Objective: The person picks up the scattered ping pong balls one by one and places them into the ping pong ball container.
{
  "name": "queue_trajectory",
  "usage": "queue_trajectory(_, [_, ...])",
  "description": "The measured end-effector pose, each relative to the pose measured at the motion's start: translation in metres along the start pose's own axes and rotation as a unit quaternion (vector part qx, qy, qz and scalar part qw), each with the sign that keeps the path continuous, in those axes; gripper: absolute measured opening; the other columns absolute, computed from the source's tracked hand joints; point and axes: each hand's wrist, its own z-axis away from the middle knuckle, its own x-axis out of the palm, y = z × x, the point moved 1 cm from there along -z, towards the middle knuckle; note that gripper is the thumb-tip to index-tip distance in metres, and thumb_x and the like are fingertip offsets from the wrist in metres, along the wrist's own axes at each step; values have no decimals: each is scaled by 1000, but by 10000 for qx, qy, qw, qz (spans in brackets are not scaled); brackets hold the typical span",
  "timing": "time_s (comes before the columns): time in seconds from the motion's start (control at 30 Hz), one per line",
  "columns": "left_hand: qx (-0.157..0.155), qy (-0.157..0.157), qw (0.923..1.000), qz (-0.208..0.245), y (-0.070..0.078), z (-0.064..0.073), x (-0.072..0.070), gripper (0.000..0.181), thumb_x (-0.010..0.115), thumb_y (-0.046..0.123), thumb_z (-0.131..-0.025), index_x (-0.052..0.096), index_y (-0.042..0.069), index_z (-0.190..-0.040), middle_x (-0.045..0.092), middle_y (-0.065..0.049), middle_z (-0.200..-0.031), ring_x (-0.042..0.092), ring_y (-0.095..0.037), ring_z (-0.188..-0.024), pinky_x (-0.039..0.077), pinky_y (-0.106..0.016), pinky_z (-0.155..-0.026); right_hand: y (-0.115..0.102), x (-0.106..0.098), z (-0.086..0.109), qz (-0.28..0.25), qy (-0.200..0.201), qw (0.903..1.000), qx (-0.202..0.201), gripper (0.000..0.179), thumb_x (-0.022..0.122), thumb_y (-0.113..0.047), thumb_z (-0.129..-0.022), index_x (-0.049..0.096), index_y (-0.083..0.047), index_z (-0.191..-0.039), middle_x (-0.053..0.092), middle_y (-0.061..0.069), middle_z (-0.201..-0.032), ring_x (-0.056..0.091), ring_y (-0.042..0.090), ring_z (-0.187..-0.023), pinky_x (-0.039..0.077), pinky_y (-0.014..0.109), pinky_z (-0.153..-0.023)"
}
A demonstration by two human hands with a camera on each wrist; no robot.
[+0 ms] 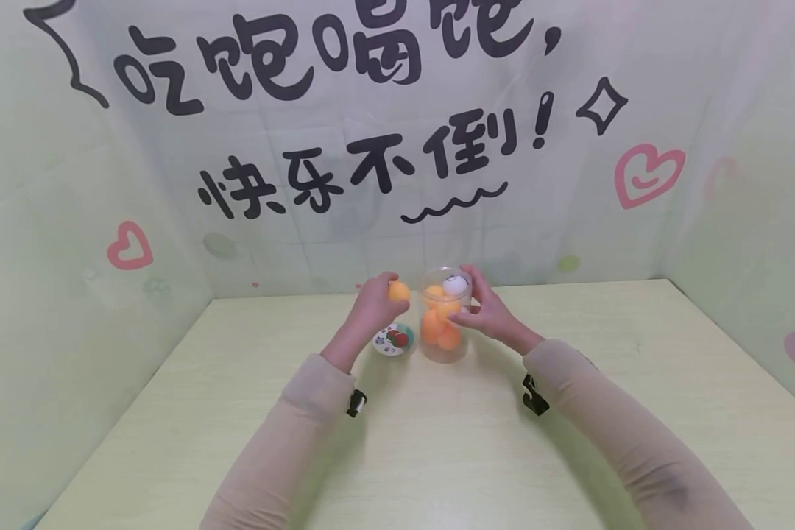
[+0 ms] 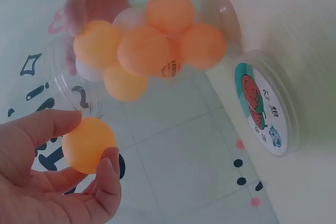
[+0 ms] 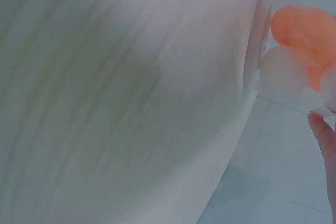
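Between thumb and fingers, my left hand (image 1: 373,303) pinches an orange ping-pong ball (image 2: 89,145) just left of the mouth of a clear plastic jar (image 1: 442,356). Several orange balls (image 2: 144,51) and a few white ones (image 3: 283,70) lie inside the jar, which stands upright on the table. My right hand (image 1: 493,315) grips the jar from its right side, the thumb in front near the upper part. A round lid (image 1: 394,340) with a strawberry picture lies flat on the table, left of the jar and below my left hand.
The pale wooden table (image 1: 397,442) runs back to a printed cloth backdrop (image 1: 344,243) with black lettering and pink hearts. It rises close behind the jar. Black wrist straps (image 1: 535,396) show under both sleeves.
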Motion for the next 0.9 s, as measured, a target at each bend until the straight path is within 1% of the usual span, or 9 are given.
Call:
queue_trajectory(0.2, [-13,69,9999,144,9,-1,-4,55,60,7,-81,41,2,-132,56,-15,-112,51,-16,-68,44,-20,-54,1,0,0,80,5,10000,-54,79,64,3,-79,14,0,-140,32,25,-136,31,40,-127,36,53,-99])
queue_trajectory(0.27, [18,141,9998,137,12,-1,-4,53,60,7,-81,42,2,-130,56,-15,-112,52,-18,-74,48,-28,-67,5,-1,-2,11,13,10000,-47,80,65,3,-79,14,0,-140,33,25,-136,32,40,-127,35,54,-99])
queue_trajectory(0.33, [51,224,9997,71,16,-2,-6,51,60,8,-82,43,1,-129,56,-15,-113,54,-22,-81,45,-39,-84,11,-3,-5,-25,27,10000,-36,81,65,2,-79,14,-1,-141,33,24,-136,32,39,-126,36,54,-99])
queue_trajectory(0.4, [74,306,9995,25,19,-2,-6,50,61,9,-82,44,1,-129,56,-16,-116,54,-25,-91,34,-52,-97,18,-4,-8,-47,41,10000,-28,82,66,1,-79,14,-4,-141,34,21,-136,33,38,-126,36,53,-99])
queue_trajectory(0.47, [107,396,9992,-19,23,-3,-7,50,61,10,-83,44,1,-129,55,-16,-120,53,-28,-99,23,-61,-102,25,-5,-10,-35,51,9999,-80,82,67,-1,-79,15,-6,-142,35,20,-135,34,36,-126,37,52,-99])
queue_trajectory(0.57, [117,508,9986,53,28,-5,-8,50,61,11,-83,44,2,-129,54,-16,-122,53,-28,-102,29,-60,-99,24,-5,-9,-23,49,9999,-149,81,67,-1,-79,15,-6,-141,35,21,-135,34,36,-126,37,51,-99])
queue_trajectory(0.7, [187,545,9979,296,33,-7,-6,50,61,7,-82,45,2,-129,55,-16,-120,55,-26,-96,47,-41,-86,23,-5,-9,-33,35,9999,-155,82,67,-1,-78,14,-4,-141,34,21,-136,33,37,-127,37,52,-99])
queue_trajectory(0.8, [277,484,9979,332,37,-9,-3,49,62,6,-82,46,1,-128,54,-17,-119,54,-26,-94,50,-32,-78,27,-5,-10,-8,36,9998,-174,83,67,-2,-78,14,-4,-141,34,21,-136,33,37,-127,37,52,-98])
queue_trajectory(0.9, [303,392,9984,285,41,-10,0,48,63,7,-82,48,2,-127,51,-18,-118,53,-26,-93,51,-30,-75,26,-5,-10,7,38,9998,-200,83,67,-2,-78,14,-5,-142,35,21,-135,34,36,-126,38,51,-98])
